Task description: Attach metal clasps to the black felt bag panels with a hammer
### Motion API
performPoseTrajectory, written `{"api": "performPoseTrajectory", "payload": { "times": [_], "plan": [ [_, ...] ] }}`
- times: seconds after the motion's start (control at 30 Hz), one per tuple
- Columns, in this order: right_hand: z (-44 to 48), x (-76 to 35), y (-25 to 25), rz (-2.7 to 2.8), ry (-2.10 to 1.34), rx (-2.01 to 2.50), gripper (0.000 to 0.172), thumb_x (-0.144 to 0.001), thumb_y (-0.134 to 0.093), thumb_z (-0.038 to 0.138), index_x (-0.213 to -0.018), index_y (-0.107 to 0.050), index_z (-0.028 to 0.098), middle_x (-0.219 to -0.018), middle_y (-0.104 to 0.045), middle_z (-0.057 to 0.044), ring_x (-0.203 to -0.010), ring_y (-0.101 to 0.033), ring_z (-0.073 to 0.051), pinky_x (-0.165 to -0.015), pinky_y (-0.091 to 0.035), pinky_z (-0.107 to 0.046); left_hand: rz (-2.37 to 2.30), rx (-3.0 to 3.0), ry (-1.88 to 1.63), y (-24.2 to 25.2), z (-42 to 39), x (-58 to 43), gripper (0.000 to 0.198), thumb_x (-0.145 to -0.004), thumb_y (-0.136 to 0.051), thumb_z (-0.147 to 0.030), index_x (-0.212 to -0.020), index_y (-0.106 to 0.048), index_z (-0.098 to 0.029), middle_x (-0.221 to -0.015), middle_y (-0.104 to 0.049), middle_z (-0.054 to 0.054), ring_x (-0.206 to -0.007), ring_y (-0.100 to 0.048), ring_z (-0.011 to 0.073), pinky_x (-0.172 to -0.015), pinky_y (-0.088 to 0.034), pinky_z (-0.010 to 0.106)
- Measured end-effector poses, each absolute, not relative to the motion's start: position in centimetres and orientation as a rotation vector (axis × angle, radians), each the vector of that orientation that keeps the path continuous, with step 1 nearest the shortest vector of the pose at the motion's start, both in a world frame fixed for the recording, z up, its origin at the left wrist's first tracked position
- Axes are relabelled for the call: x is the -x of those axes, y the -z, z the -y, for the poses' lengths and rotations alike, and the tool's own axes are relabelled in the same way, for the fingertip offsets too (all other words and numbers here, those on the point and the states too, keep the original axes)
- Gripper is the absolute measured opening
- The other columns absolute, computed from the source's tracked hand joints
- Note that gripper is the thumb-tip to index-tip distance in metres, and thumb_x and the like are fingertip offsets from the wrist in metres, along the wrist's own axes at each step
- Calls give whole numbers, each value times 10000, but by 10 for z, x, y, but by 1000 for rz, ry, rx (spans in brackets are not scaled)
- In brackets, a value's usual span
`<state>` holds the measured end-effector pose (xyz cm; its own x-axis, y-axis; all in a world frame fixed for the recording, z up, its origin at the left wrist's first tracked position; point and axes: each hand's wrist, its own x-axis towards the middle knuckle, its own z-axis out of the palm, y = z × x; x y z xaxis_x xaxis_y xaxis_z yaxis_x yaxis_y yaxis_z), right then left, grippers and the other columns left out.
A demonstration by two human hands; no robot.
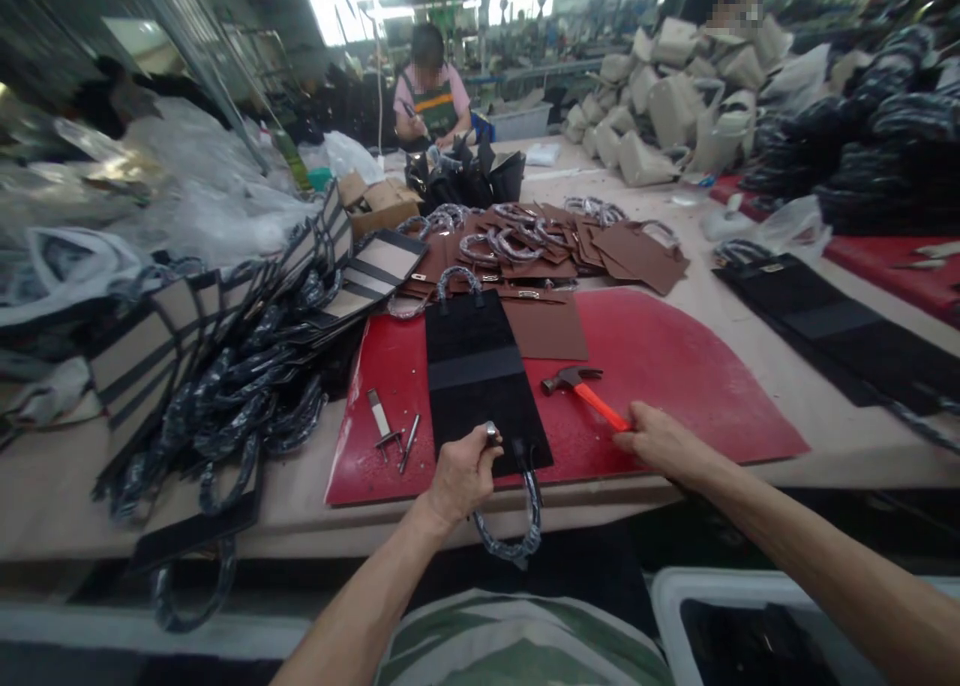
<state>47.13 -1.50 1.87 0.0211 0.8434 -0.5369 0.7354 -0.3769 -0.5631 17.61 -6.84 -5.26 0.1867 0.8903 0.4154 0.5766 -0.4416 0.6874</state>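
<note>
My left hand (pixel 459 478) is closed round a small metal punch (pixel 491 431), its round silver end showing above the fist. It rests at the near end of a black bag panel (pixel 480 366), which has a plastic-wrapped handle (pixel 517 541) at its near edge and another at its far edge. My right hand (pixel 664 441) grips a claw hammer (pixel 589 396) by its orange handle, the head lying low over the red mat (pixel 675 366) to the right of the panel. What the punch's lower tip touches is hidden by my fingers.
A pronged tool (pixel 381 421) and a thin metal rod (pixel 409 443) lie left of the panel. Brown panels (pixel 547 326) pile up behind it. Striped panels with wrapped handles (pixel 262 336) heap at left, black panels (pixel 840 316) at right. A co-worker (pixel 435 96) sits across the table.
</note>
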Motion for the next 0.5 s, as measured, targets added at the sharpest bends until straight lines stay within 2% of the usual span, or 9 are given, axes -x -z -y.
{"api": "performPoseTrajectory", "payload": {
  "times": [0.1,0.17,0.23,0.33,0.4,0.5],
  "plan": [
    [29,-458,-18,1199,-1898,1849,101,-828,-505,295,-820,-453,210,-671,-512,33,-484,-468,-112,-492,-406,-252,-1382,-2082,-1151,54,69,-176,203,-894,-523,-129,-1071,-560,-222,-935,-737,44,-873,-735,193,-770,-593,287],
    [38,-444,-18,995,-2036,1709,112,-858,-465,316,-837,-453,206,-651,-449,59,-437,-402,-84,-445,-381,-220,-1382,-2079,-1154,55,68,-177,210,-892,-527,-128,-1075,-562,-225,-934,-737,40,-871,-735,192,-771,-595,287],
    [45,-430,-23,882,-2005,1648,127,-885,-427,327,-821,-423,218,-608,-363,86,-391,-306,-71,-387,-296,-192,-1379,-2075,-1153,56,68,-177,212,-890,-530,-128,-1076,-560,-227,-930,-737,37,-865,-735,192,-766,-597,287],
    [56,-417,-48,1192,-1669,1663,271,-935,-377,456,-778,-385,237,-576,-345,85,-372,-262,-76,-360,-237,-204,-1383,-2068,-1139,57,68,-176,212,-892,-533,-133,-1079,-557,-229,-933,-737,38,-867,-736,193,-763,-596,285],
    [66,-414,-69,1550,-1281,1620,362,-947,-350,547,-760,-394,241,-571,-392,59,-400,-327,-95,-392,-259,-229,-1390,-2070,-1132,58,68,-176,205,-894,-531,-136,-1077,-559,-226,-934,-738,41,-869,-735,193,-762,-594,282],
    [79,-415,-85,1993,-648,1567,365,-967,-309,521,-756,-413,242,-558,-453,16,-451,-411,-131,-463,-260,-271,-1401,-2091,-1135,59,68,-176,186,-900,-528,-149,-1069,-564,-218,-929,-739,49,-865,-735,195,-755,-588,279]
  ]
}}
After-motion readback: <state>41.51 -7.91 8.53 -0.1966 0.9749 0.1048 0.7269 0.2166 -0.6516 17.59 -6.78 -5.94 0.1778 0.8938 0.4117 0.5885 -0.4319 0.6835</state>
